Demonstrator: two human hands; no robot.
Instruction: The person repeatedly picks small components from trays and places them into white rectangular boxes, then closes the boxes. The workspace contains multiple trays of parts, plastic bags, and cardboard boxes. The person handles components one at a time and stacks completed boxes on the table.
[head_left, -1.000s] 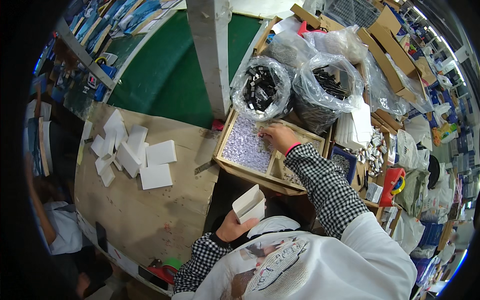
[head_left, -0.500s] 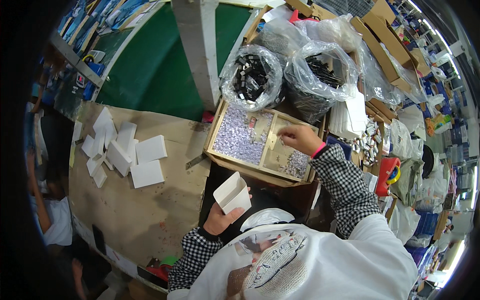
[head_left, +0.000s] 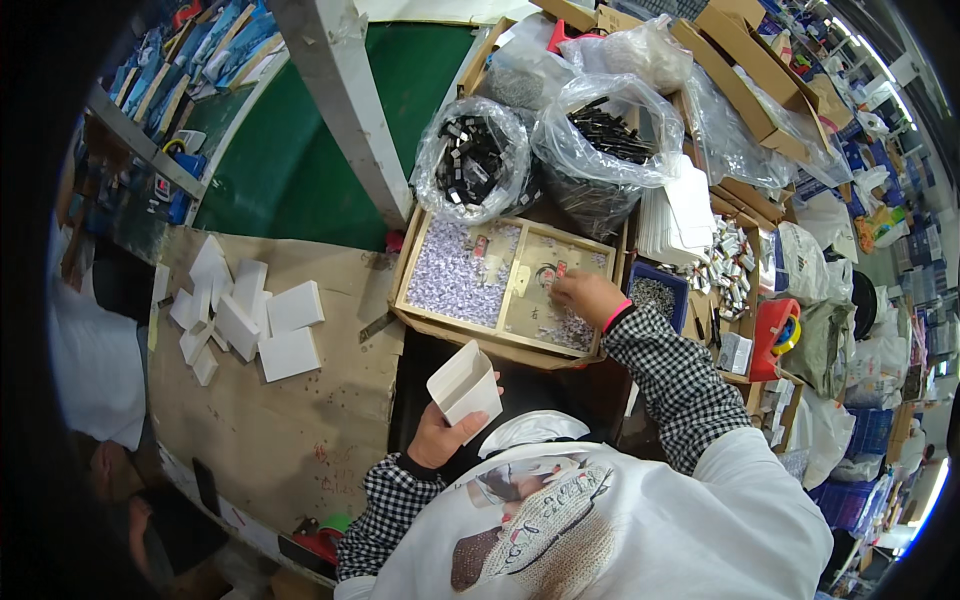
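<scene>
A crowded workroom surrounds a desk (head_left: pixel 270 430) covered in brown paper, with a green surface (head_left: pixel 300 130) beyond it and a grey metal post (head_left: pixel 345 110) standing between that and the bags. White boxes (head_left: pixel 290 352) lie in a loose heap on the paper, some overlapping, others tilted. The left hand (head_left: pixel 440 437) is closed around a white open-topped box (head_left: pixel 463 385), thumb on the near face, holding it tilted with its opening up, in front of the wooden tray (head_left: pixel 470 335). The tray has two compartments: small pale pieces (head_left: pixel 452 280) cover most of the left one, while the right one shows much bare bottom. Over that right compartment is the right hand (head_left: pixel 588 297), its fingers bent and bunched; whether they grip a piece cannot be told. Just behind the tray stand two clear plastic bags of dark parts, and beside it, to the right, a small blue bin (head_left: pixel 684 308).
</scene>
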